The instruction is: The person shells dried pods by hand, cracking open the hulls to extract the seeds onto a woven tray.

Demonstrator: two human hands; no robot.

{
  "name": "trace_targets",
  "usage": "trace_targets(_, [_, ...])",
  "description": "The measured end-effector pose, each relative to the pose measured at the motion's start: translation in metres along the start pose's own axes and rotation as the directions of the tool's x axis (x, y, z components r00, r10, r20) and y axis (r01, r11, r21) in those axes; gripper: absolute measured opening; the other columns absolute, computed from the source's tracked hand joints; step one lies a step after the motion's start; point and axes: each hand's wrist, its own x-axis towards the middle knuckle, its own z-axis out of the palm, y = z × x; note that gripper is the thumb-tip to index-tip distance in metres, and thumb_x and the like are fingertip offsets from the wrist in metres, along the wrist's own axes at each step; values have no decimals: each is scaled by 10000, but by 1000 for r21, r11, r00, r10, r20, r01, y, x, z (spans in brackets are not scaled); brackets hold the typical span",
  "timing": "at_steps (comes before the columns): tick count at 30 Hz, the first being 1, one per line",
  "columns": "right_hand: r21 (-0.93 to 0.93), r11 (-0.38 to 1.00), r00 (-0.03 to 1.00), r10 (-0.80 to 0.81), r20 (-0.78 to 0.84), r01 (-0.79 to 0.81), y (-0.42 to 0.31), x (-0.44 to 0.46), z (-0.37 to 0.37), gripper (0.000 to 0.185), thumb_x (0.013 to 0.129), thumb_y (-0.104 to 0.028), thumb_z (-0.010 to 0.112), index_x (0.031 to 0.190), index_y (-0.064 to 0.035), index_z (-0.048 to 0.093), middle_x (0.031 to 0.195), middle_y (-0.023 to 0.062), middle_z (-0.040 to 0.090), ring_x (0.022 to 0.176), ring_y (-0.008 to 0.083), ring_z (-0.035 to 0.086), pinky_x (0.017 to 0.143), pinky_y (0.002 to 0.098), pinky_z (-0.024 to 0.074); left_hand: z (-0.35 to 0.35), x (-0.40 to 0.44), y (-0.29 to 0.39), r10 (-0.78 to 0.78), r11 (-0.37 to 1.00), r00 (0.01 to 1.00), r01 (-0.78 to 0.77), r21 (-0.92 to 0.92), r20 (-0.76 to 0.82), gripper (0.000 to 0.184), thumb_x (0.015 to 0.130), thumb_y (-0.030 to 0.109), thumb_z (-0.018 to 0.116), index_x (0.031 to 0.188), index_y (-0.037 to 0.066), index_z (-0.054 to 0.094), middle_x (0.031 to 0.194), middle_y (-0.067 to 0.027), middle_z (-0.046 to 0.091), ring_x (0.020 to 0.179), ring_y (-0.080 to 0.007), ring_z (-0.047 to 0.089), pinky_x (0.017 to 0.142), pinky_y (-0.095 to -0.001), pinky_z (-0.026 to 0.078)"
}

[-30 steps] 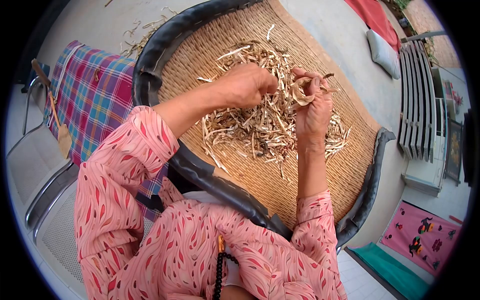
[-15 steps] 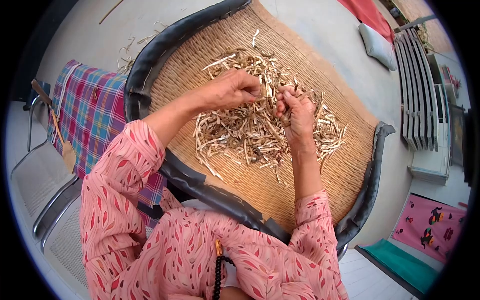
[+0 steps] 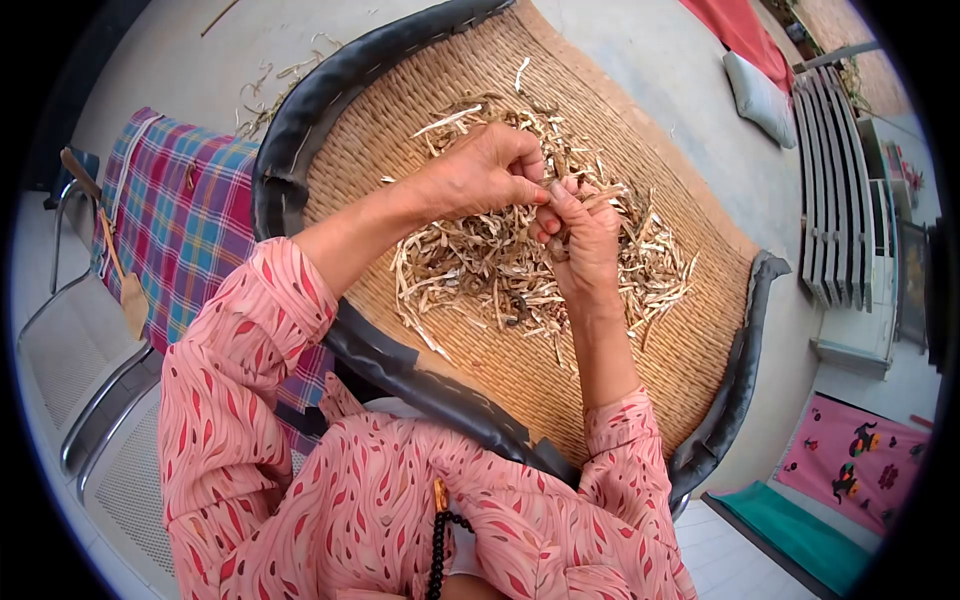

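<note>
A heap of dry, pale and brown pods (image 3: pixel 490 265) lies on a large woven tray (image 3: pixel 640 130) with a black padded rim. Over the heap, my left hand (image 3: pixel 490 170) is closed, thumb and forefinger pinched together beside the other hand's fingertips; what lies between them is too small to tell. My right hand (image 3: pixel 582 230) is closed around a few dry brown pods, their ends sticking out past the thumb. The fingertips of both hands meet or nearly meet above the middle of the heap.
Metal chairs (image 3: pixel 75 330) stand at the left, one under a checked cloth (image 3: pixel 190 210) with a wooden spatula (image 3: pixel 133 300). Stacked grey slats (image 3: pixel 832 190), a cushion (image 3: pixel 758 100) and a pink cloth (image 3: pixel 855 460) are at the right. Loose strips (image 3: pixel 262 100) lie on the floor beyond the tray.
Both hands have come together over the heap. My right hand has moved left and its fingers have closed around the pods it held more openly before.
</note>
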Motion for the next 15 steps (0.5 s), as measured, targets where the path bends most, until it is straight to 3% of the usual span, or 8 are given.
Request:
trace_targets(2, [60, 998, 999, 31, 23, -32, 0, 1, 1, 132, 829, -104, 641, 813, -41, 525, 612, -9, 491, 501, 68, 434, 447, 203, 381, 1, -1, 0, 45, 996, 998, -42, 72, -35, 113, 789, 51, 619, 730, 4, 536, 625, 20, 485, 586, -57, 434, 501, -233, 367])
trace_targets(6, [10, 1000, 999, -16, 33, 15, 2, 0, 2, 101, 849, -97, 619, 837, -44, 533, 649, 0, 522, 502, 71, 402, 470, 214, 361, 6, -4, -4, 125, 984, 990, -116, 135, -61, 118, 780, 36, 599, 716, -15, 514, 608, 6, 465, 583, -70, 431, 503, -248, 365])
trace_targets(9, [-52, 996, 997, -71, 34, 73, 1, -1, 3, 134, 846, -118, 627, 837, -23, 534, 602, -9, 488, 503, 74, 421, 459, 209, 360, 7, -6, -1, 119, 990, 990, -112, 86, -72, 114, 783, 26, 577, 710, -14, 499, 601, 4, 453, 580, -70, 420, 503, -256, 362])
trace_targets(12, [-88, 991, 995, -99, 30, 101, 1, -1, 2, 152, 850, -134, 627, 862, -13, 536, 610, -7, 494, 503, 73, 419, 464, 210, 358, 8, -5, 1, 33, 996, 996, -40, -76, -89, 106, 776, 10, 566, 707, -16, 490, 598, 3, 446, 577, -76, 413, 502, -261, 359])
trace_targets(15, [-126, 987, 995, -96, 30, 99, 1, 1, -1, 165, 853, -147, 627, 876, -10, 537, 625, -4, 499, 502, 69, 415, 464, 209, 357, 7, -6, 5, 215, 967, 969, -193, 168, -122, 101, 777, 3, 548, 698, -13, 487, 608, 9, 445, 576, -79, 415, 502, -262, 360])
